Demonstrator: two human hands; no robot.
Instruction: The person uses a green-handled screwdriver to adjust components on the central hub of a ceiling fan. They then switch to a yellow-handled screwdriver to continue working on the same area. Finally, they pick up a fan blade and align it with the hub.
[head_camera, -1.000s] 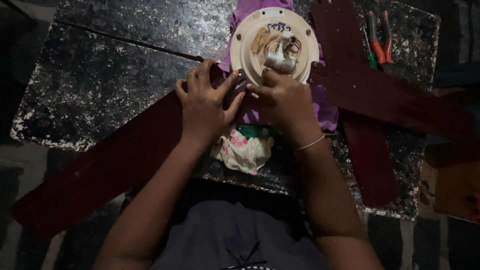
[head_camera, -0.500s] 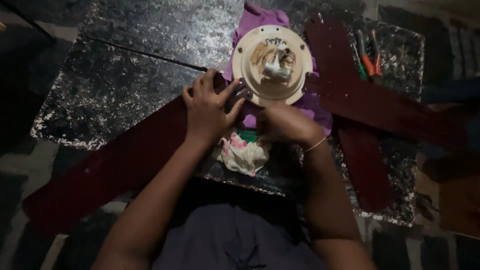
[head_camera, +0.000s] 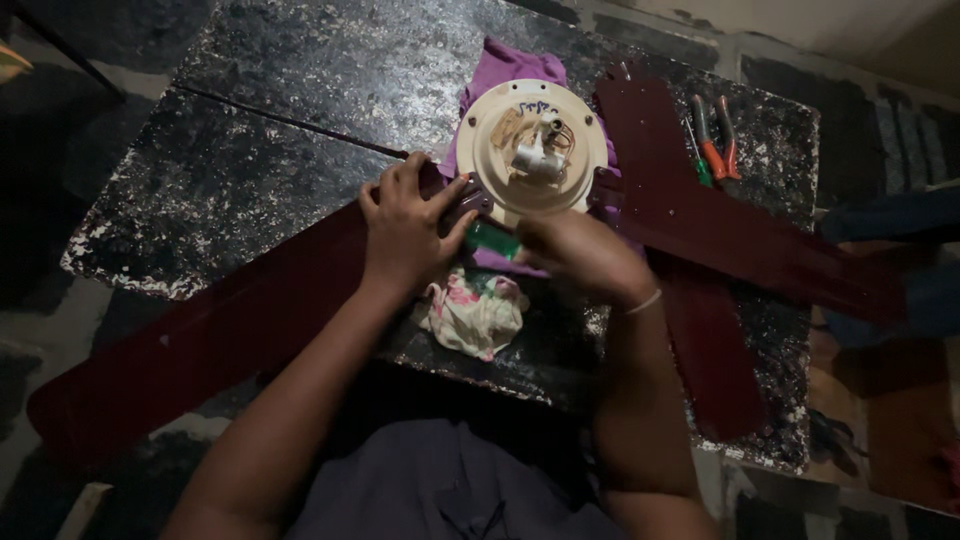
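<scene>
A ceiling fan lies on a black speckled table (head_camera: 250, 170), with its round cream motor housing (head_camera: 490, 150) facing up and wires and a small white part in its middle. Dark red blades (head_camera: 740, 240) spread out from it. My left hand (head_camera: 405, 235) presses on the root of the left blade (head_camera: 200, 340), fingers at the housing's rim. My right hand (head_camera: 580, 255), blurred, is curled around one end of a green-handled tool (head_camera: 490, 240) just below the housing.
A purple cloth (head_camera: 505, 70) lies under the motor. A crumpled floral cloth (head_camera: 475, 315) sits at the table's near edge. Orange-handled pliers (head_camera: 715, 140) and a small green screwdriver (head_camera: 700, 165) lie at the back right. The left blade overhangs the table edge.
My right hand has come down off the motor housing's rim to just below it, at the green-handled tool. My left hand stays on the blade root.
</scene>
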